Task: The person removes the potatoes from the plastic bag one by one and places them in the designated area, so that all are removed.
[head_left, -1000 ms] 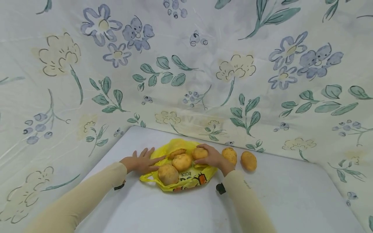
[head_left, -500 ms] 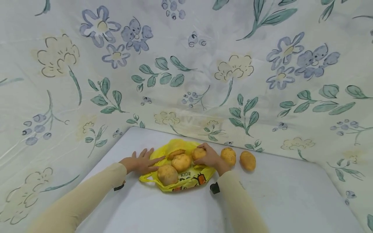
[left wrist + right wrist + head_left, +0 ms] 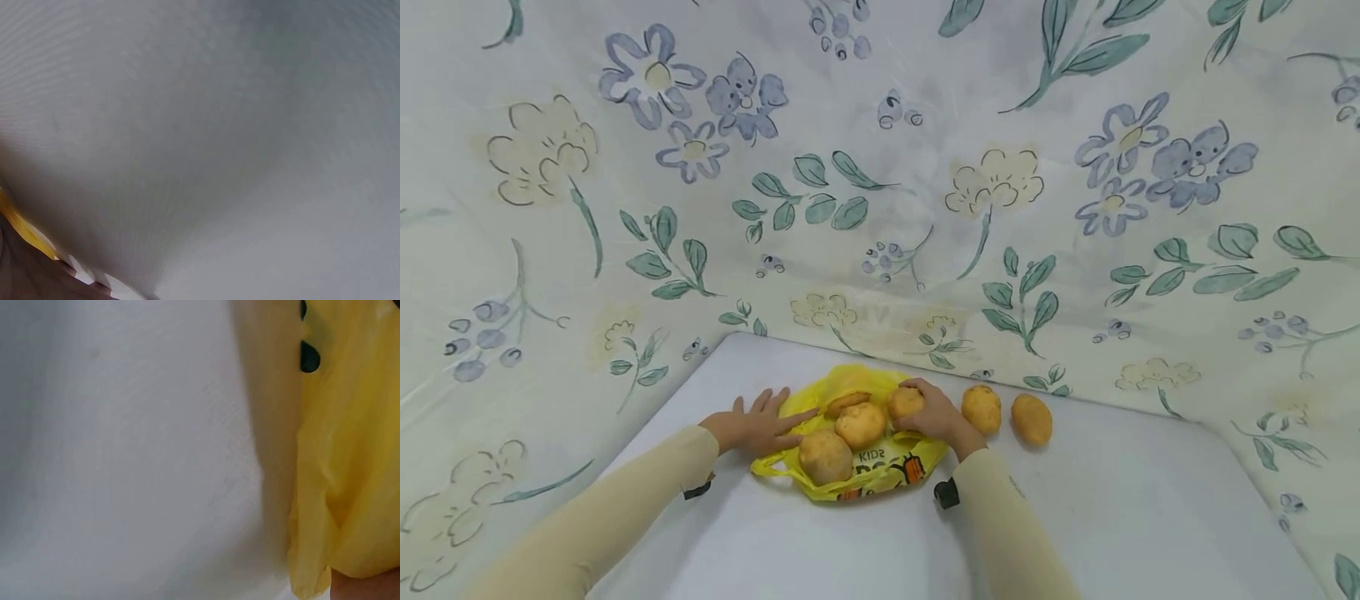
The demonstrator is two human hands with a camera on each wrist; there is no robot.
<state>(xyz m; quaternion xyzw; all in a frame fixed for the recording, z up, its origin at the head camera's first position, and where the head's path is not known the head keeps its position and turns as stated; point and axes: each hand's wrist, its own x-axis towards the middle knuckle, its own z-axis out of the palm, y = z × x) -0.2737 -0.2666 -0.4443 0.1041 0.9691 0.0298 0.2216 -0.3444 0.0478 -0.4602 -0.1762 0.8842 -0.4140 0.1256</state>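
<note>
A yellow plastic bag (image 3: 891, 475) with printed lettering lies flat on the table in the head view. Two round potatoes (image 3: 861, 425) rest on it, with a partly covered one (image 3: 847, 403) behind them. My right hand (image 3: 934, 414) curls its fingers around another potato (image 3: 906, 402) at the bag's right side. On the left, my left hand (image 3: 758, 425) spreads its straight fingers over the bag's edge. The right wrist view holds mostly yellow bag (image 3: 356, 456), and the left wrist view a strip of yellow (image 3: 25, 231) beside the hand.
Two more potatoes, one nearer (image 3: 981, 409) and one farther right (image 3: 1032, 419), lie on the white table (image 3: 1120, 508) beyond the right hand. A flower-patterned sheet (image 3: 880, 200) hangs behind and along the sides of the table.
My right wrist has shifted slightly left while its fingers stay around the potato. The head view has tilted slightly. My left hand and the bag keep their places.
</note>
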